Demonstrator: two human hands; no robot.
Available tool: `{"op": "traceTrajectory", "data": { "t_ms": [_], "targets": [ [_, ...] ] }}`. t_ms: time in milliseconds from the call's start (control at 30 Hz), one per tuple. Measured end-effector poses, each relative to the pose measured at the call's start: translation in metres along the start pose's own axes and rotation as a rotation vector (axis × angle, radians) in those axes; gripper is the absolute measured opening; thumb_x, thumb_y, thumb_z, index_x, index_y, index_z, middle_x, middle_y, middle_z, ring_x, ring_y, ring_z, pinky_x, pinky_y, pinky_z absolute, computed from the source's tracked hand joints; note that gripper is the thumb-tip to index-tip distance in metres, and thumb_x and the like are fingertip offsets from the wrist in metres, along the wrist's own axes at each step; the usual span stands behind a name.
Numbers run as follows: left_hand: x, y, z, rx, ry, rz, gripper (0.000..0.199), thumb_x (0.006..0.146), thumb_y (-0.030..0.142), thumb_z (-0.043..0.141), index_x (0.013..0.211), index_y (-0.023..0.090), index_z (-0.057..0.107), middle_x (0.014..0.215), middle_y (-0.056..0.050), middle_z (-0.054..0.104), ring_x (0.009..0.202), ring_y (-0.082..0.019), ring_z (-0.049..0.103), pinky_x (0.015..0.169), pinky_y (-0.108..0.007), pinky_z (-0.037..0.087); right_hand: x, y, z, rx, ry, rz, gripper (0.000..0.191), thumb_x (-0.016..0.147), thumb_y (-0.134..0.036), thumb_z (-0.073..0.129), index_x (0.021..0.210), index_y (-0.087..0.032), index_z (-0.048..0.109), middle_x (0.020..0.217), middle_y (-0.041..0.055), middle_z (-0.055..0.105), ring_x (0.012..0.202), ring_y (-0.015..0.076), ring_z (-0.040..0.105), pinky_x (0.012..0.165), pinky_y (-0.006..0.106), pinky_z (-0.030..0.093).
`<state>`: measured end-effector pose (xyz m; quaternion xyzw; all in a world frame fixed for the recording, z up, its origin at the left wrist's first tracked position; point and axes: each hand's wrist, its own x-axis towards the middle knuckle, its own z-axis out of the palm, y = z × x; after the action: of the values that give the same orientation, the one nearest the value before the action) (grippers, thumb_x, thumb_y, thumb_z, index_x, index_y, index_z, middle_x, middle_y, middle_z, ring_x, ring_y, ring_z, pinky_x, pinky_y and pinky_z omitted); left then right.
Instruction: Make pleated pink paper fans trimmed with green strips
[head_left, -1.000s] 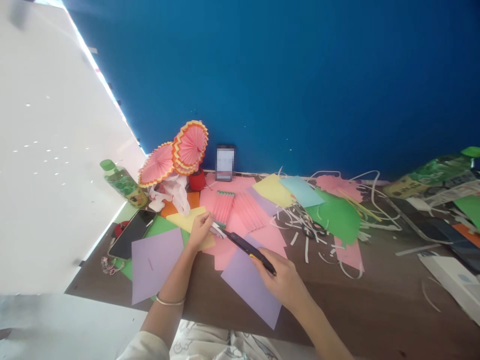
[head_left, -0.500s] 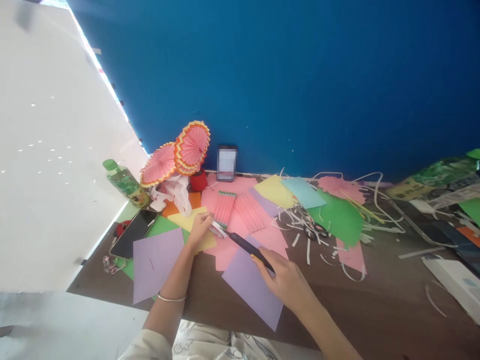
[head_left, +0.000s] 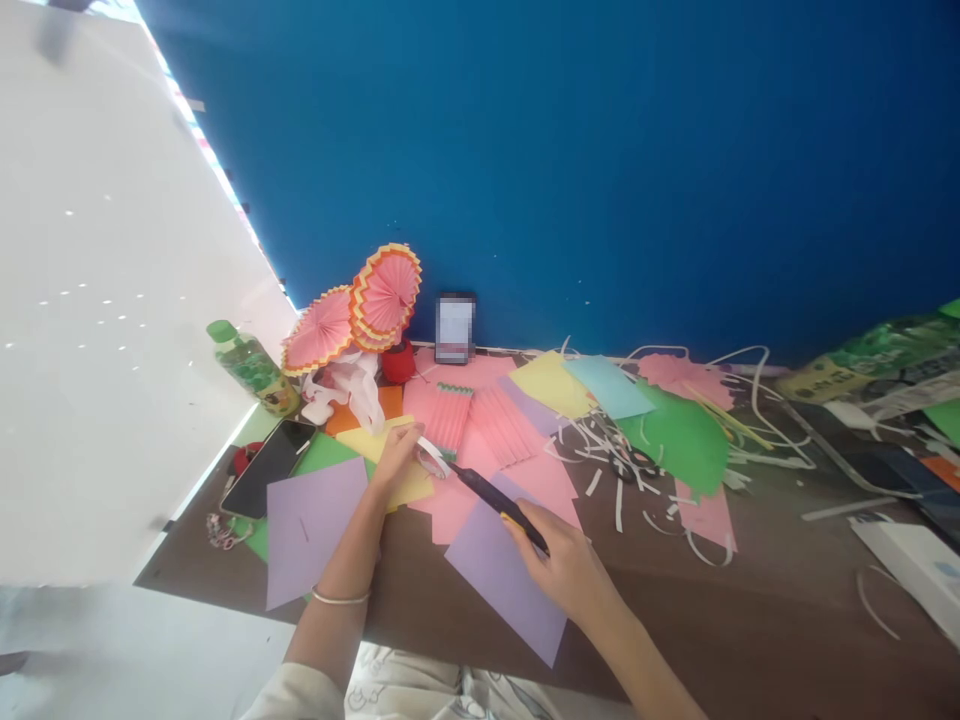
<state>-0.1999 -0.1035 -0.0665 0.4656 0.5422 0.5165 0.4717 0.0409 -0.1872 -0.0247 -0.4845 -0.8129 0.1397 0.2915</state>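
Head camera: a brown table (head_left: 690,630) is standing against a blue wall (head_left: 562,180), with pale floor (head_left: 187,655) showing at lower left. Coloured paper sheets (head_left: 517,590) are covering its middle, white scraps (head_left: 619,507) are lying scattered to the right, and pleated fans (head_left: 386,292) are rising at the back left, near a green-capped bottle (head_left: 259,375). Over the sheets, the left hand (head_left: 398,453) is pinching a white strip (head_left: 433,452); the right hand (head_left: 553,548) is gripping a black tool (head_left: 484,490), its tip pointing at the strip's end, contact remaining unclear.

Two bottles (head_left: 255,370) (head_left: 877,355), two pink-faced paper fans (head_left: 388,290) (head_left: 320,330), two pleated pink pieces (head_left: 450,420) (head_left: 504,428), one black tool (head_left: 491,492), one bangle (head_left: 341,601).
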Motion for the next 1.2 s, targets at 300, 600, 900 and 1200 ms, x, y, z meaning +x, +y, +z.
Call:
{"op": "traceTrajectory", "data": {
  "t_ms": [300,600,900,1200],
  "targets": [
    [-0.014,0.021,0.003,0.167,-0.024,0.139,0.039,0.08,0.042,0.047,0.05,0.018,0.04,0.048,0.003,0.043,0.046,-0.011,0.048,0.047,-0.023,0.034,-0.003,-0.001,0.005,-0.016,-0.015,0.044,0.022,0.087,-0.033,0.042,0.093,-0.018,0.056,0.07,0.0044,0.063,0.059,0.0148,0.06,0.058,0.024,0.049],
    [-0.003,0.009,-0.005,0.052,0.011,0.053,0.042,0.076,0.041,0.05,0.042,0.018,0.04,0.04,0.003,0.045,0.04,-0.01,0.045,0.045,-0.023,0.033,-0.001,-0.004,0.011,0.017,0.029,-0.008,0.026,0.088,-0.035,0.039,0.095,-0.019,0.058,0.064,0.0039,0.062,0.055,0.0147,0.06,0.053,0.024,0.048],
    [0.0,0.009,-0.009,0.056,0.054,0.097,0.039,0.079,0.042,0.046,0.049,0.018,0.041,0.047,0.003,0.041,0.047,-0.01,0.042,0.05,-0.023,0.033,-0.001,0.003,0.015,0.022,-0.006,0.004,0.023,0.087,-0.033,0.041,0.095,-0.018,0.057,0.068,0.004,0.063,0.058,0.0156,0.061,0.056,0.026,0.05],
    [-0.007,0.014,-0.006,0.261,0.102,0.191,0.043,0.073,0.035,0.055,0.042,0.018,0.03,0.043,0.005,0.029,0.043,-0.008,0.03,0.045,-0.022,0.024,-0.004,0.002,0.021,0.005,0.009,-0.03,0.023,0.087,-0.029,0.042,0.102,-0.017,0.056,0.071,0.0053,0.064,0.06,0.016,0.062,0.057,0.026,0.05]
  ]
}}
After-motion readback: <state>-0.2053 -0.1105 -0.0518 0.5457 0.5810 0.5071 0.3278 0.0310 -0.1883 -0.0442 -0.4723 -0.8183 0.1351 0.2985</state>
